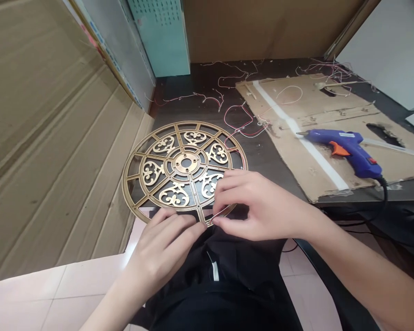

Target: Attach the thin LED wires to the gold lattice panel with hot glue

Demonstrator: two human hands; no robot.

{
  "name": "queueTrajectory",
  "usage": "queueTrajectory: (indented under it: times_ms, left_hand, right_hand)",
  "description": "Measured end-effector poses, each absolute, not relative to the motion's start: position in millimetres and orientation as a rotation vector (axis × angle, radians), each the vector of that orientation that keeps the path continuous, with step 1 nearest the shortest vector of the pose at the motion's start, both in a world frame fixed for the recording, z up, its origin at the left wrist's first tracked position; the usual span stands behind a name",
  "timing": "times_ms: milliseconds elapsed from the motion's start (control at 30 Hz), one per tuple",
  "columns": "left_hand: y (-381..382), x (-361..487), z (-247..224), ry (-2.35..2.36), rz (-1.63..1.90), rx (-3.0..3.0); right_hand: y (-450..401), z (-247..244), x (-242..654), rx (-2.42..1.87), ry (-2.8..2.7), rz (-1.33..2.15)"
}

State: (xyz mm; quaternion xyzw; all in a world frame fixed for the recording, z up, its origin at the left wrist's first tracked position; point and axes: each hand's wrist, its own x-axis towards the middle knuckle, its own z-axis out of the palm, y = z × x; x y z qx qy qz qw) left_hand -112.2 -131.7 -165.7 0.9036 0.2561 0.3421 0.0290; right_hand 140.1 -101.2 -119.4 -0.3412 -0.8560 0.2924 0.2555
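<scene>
A round gold lattice frame [177, 165] with spokes and heart-shaped scrollwork lies at the table's front, its near edge jutting out over my lap. My left hand [169, 241] is closed over the near rim, fingertips pressed down by the bottom spoke. Just right of that spoke, my right hand [258, 202] pinches a thin red-and-white wire [222, 213] against the rim between thumb and forefinger. More of this wire runs along the frame's right side and loops onto the table. The wire's end at my fingertips is too small to make out.
A blue glue gun [352, 147] with an orange trigger rests on a cardboard sheet [286, 99] at right, its cord hanging off the front edge. Loose wires [207, 97] litter the back of the dark table. A cardboard wall [55, 138] stands close on the left.
</scene>
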Motion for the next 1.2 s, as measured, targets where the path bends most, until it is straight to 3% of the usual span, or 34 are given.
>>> queueTrajectory:
  times_ms: [433,1200]
  left_hand:
    - [-130,-114,-163,0.764,1.024,2.786]
    - [-129,-111,-154,0.776,0.795,2.908]
  right_hand:
    - [-86,-111,135,-0.885,-2.422,0.983]
    - [-90,-123,141,-0.806,-2.301,0.936]
